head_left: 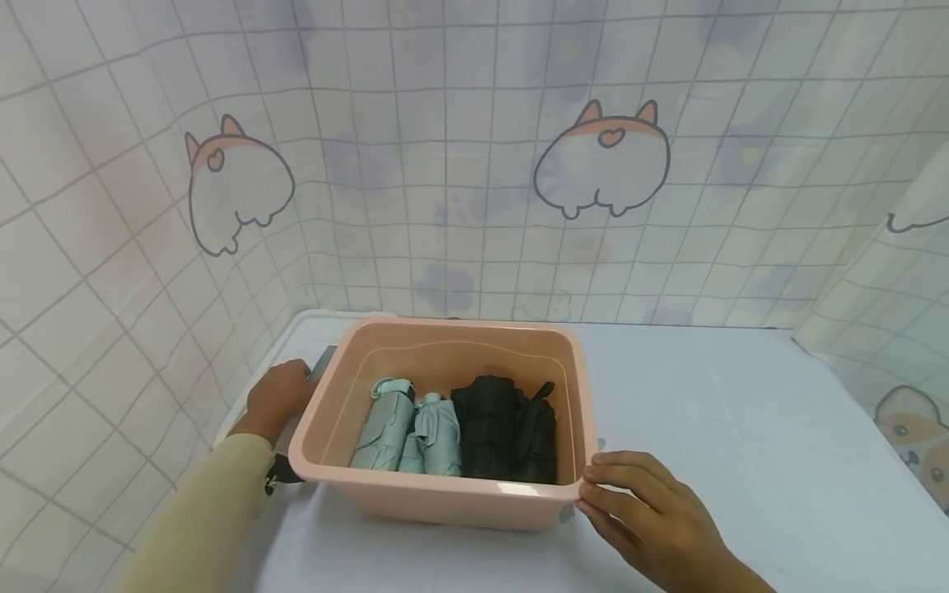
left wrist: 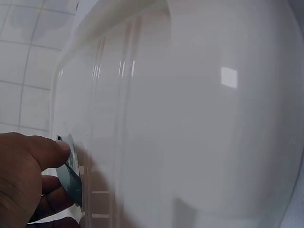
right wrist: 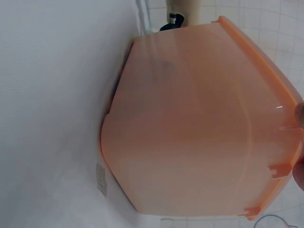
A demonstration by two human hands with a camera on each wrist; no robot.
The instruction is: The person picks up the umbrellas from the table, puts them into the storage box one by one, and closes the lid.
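A peach plastic bin (head_left: 445, 502) stands in front of me. Side by side inside it lie folded umbrellas: pale green-grey ones (head_left: 384, 428) on the left and black ones (head_left: 487, 428) on the right. Beside its left rim, my left hand (head_left: 285, 395) pinches a grey handle-like piece (left wrist: 70, 183), thumb on one face and fingers on the other. A glossy pale wall fills most of the left wrist view. At the bin's near right corner, my right hand (head_left: 652, 511) holds the rim with its fingertips (right wrist: 299, 175).
White cloth covers the table (head_left: 712, 412). Behind the bin's left end shows a white rounded rim (head_left: 304, 329). Grid-patterned curtains (head_left: 460, 165) hang at the back and on both sides. A small grey patch (right wrist: 101, 179) lies on the table by the bin's base.
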